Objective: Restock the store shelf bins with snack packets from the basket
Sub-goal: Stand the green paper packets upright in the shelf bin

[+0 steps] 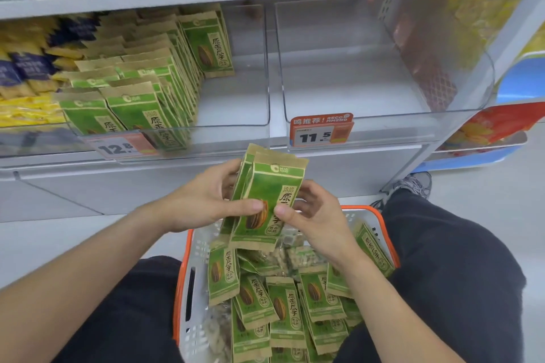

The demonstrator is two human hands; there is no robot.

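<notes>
A small stack of green snack packets (265, 200) is pinched upright between the left hand (203, 200) and the right hand (315, 215), above the basket (188, 289), seemingly to be squared for the half-filled bin (236, 109) just beyond the hands.

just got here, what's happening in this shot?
A person is restocking a shelf. Both hands, left hand and right hand, hold a small stack of green packets above the orange-rimmed basket, which holds many more. The clear bin above the 12.8 tag is partly filled with the same packets; its right side is bare.
</notes>
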